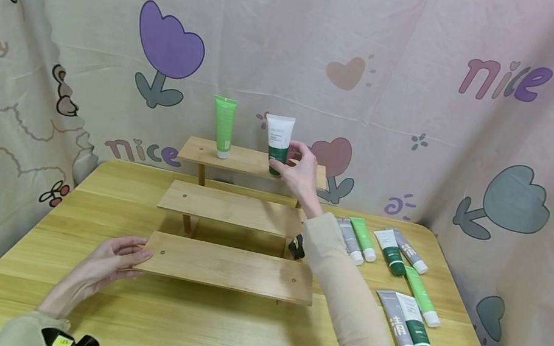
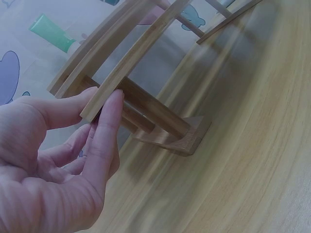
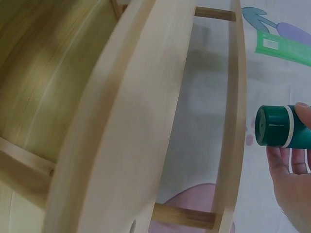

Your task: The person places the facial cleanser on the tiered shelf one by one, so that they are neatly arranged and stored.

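Observation:
A white and dark green tube (image 1: 278,136) stands cap down in my right hand (image 1: 302,172), which pinches it near the cap at the right part of the top board (image 1: 248,160). In the right wrist view, a narrow gap shows between its green cap (image 3: 274,126) and that board's edge. My left hand (image 1: 108,259) pinches the left end of the wooden rack's lowest board (image 1: 232,268), thumb above and fingers below, as the left wrist view (image 2: 73,160) shows. A light green tube (image 1: 223,125) stands upright on its cap toward the top board's left end.
Right of the rack, several tubes lie on the wooden table (image 1: 225,343): grey ones (image 1: 397,324), green ones (image 1: 422,294) and white and dark green ones (image 1: 390,250). The rack's middle board (image 1: 232,208) runs between the other two. A printed curtain (image 1: 288,45) hangs behind and at both sides.

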{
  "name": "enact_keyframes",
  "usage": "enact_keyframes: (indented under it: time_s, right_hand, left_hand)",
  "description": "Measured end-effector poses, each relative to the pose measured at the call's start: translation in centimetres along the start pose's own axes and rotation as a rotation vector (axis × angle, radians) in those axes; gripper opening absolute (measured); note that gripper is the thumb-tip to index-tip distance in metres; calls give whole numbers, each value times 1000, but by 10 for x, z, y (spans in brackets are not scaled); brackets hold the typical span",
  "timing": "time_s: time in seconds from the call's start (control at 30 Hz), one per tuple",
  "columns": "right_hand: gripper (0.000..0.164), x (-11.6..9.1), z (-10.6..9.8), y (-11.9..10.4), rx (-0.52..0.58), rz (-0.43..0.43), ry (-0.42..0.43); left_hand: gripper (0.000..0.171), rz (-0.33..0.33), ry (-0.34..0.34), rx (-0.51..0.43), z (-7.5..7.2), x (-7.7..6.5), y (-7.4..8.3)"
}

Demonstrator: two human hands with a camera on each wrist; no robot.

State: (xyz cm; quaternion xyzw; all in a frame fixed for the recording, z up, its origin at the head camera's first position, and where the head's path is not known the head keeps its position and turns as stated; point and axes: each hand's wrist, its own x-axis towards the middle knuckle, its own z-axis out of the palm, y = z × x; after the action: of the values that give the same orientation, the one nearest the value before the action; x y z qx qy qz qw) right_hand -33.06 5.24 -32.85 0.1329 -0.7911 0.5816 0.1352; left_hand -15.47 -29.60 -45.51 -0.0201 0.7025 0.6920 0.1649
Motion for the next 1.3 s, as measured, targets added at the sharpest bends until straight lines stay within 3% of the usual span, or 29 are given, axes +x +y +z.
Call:
enact_keyframes:
  time_s: [1.3]
  right_hand:
    - [48, 18, 38, 6, 39, -13, 52]
  left_hand:
    - [75, -5, 10, 33, 0, -1, 2]
